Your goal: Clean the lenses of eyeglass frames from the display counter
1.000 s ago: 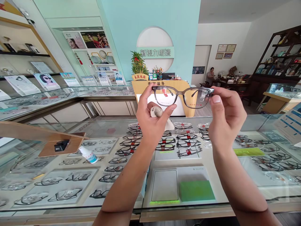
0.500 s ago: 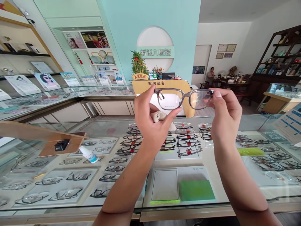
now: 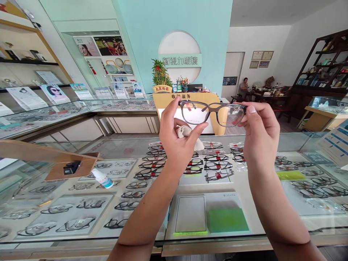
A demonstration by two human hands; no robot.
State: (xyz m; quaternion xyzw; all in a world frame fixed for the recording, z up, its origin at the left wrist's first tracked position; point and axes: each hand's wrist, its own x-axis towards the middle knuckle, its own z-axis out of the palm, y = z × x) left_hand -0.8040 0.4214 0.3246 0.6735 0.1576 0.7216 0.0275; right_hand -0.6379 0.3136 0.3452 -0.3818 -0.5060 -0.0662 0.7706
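Head cam's got me looking at the glasses held up above the counter — left hand pinching one end, cloth tucked in its palm — right hand clamped on the other.

You are holding dark-rimmed, clear-lensed glasses nearly level between your left hand and right hand; a cream, scallop-edged cloth is sitting rolled in your left palm.
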